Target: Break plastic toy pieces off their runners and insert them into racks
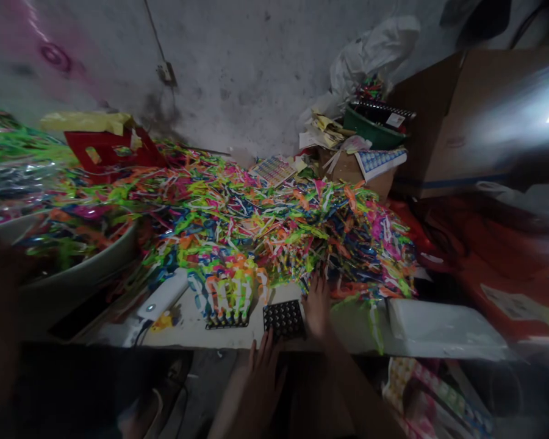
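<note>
A black tray with a grid of round holes (283, 319) lies near the table's front edge. My left hand (266, 360) is at its near edge, fingers stretched and slightly apart, the fingertips touching or very close to it. Just right of the tray is my right hand (318, 305), its fingers extended toward the near side of a heap of thin, colourful plastic pieces (256, 213); I see nothing held in it. To the left, a second black tray (227, 324) carries several upright plastic figures (233, 289) in green, orange, white and blue.
A white power bank-like box (165, 294) with a cable lies at left, beside a large tub (86, 268) of plastic pieces. A red crate (105, 152) stands behind. At right are a white box (443, 326), a green basin (375, 128) and a large cardboard box (439, 128).
</note>
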### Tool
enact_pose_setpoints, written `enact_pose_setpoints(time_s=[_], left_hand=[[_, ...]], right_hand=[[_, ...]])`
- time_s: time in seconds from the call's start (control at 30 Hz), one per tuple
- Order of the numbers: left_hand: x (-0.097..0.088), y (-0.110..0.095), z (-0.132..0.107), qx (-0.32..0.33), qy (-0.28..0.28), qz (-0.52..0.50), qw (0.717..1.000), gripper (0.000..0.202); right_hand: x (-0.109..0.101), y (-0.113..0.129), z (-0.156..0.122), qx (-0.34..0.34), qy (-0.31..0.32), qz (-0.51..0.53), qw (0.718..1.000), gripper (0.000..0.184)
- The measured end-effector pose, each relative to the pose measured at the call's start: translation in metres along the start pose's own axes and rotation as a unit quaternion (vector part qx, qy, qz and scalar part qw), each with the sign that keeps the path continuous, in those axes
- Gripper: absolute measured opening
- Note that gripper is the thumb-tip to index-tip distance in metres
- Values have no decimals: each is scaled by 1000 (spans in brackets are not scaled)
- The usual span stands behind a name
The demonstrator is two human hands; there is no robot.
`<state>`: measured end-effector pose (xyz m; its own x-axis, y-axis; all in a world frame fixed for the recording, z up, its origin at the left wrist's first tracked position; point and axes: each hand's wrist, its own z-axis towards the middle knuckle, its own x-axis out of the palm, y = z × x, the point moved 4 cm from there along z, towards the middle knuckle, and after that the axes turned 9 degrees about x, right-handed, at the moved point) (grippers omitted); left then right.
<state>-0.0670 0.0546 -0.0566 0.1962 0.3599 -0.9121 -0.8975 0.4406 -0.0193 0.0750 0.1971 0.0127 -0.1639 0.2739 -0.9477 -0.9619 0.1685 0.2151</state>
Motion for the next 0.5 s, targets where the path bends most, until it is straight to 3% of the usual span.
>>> enact_pose_setpoints(time_s=[0.3,0.5], left_hand=[[-5,2,0,16,-1,-13,1000,50],[-8,0,0,-4,-22,-21,1000,56]], right_hand=[[-15,7,11,7,-7,-39,999,65],[-10,3,17,-7,-11,-47,999,70]])
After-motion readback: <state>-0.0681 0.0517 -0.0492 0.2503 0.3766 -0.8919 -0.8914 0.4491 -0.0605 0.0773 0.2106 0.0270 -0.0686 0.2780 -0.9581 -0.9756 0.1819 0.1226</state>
